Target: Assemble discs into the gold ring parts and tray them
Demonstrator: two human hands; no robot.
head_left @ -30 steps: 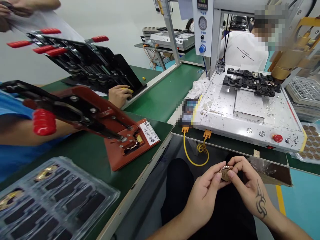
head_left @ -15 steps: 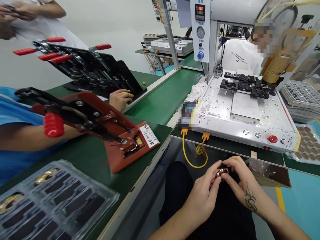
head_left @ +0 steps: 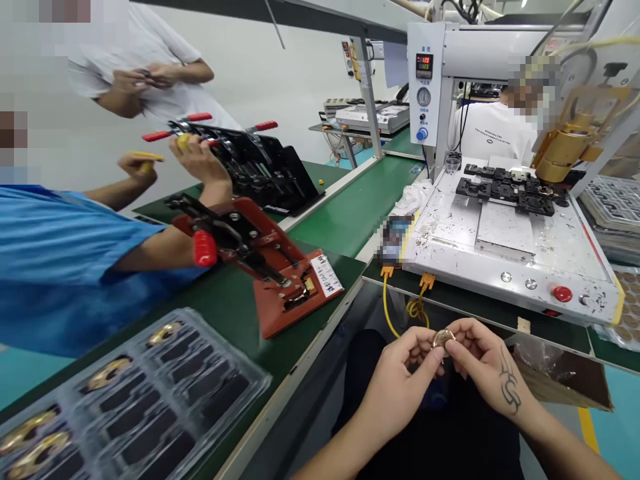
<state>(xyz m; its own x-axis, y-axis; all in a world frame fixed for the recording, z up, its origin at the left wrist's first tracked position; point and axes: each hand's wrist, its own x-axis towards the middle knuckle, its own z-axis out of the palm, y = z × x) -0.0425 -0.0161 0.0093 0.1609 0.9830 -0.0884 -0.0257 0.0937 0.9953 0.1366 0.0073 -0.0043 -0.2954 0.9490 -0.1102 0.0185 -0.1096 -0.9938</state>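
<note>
A small gold ring-shaped part (head_left: 444, 340) is held between both hands above the lap. My left hand (head_left: 407, 380) pinches its left side with thumb and fingers. On its right side, my right hand (head_left: 480, 360) grips it too, the thumb lying across its face. Beyond the hands stands a white machine (head_left: 500, 247) with black fixtures (head_left: 507, 190) on its bed and a gold cylinder (head_left: 560, 157) above them. Left of the hands, a red-brown clamp fixture (head_left: 280, 313) rests on the green table.
A clear plastic tray (head_left: 200, 400) with gold parts lies at the lower left. Beside it, a person in a blue sleeve (head_left: 115, 247) reaches near black clamps (head_left: 280, 167). Yellow cables (head_left: 387, 310) hang under the machine. An open box (head_left: 565, 373) sits at the right.
The view has swung left, so the scene sits further right. The gold part has turned to show its round face. The co-worker's hand has lifted from the table toward the red clamp handles.
</note>
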